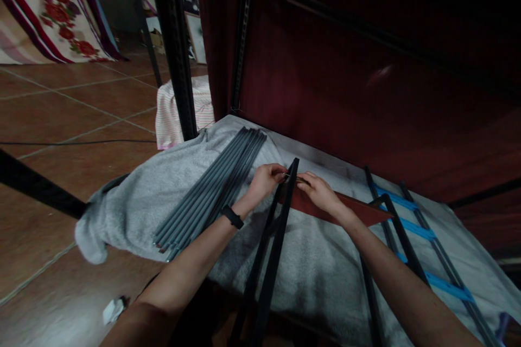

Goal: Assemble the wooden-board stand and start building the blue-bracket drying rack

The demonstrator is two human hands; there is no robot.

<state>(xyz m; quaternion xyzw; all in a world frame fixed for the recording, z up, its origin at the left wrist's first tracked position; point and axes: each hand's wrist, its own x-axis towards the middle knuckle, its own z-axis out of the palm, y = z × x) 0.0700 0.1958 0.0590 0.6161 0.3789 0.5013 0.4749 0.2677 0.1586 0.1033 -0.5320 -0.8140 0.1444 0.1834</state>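
Observation:
My left hand (268, 178) is pinched shut at the left side of a black metal frame (280, 217), close to its top corner. A thin, shiny piece shows at its fingertips, too small to name. On the other side of that corner, my right hand (318, 190) is also closed, with fingertips around a slim dark item I cannot make out. Behind and below my right hand lies a reddish-brown board (354, 210), which joins the near frame to a second black frame (401, 238) on the right. A dark band circles my left wrist.
A bundle of grey rods (215, 190) lies on the grey blanket (325, 255) to the left. Dark bars with blue crosspieces (417, 227) rest at the right. Black shelf posts (177, 49) rise at the left, before a dark red curtain (325, 65).

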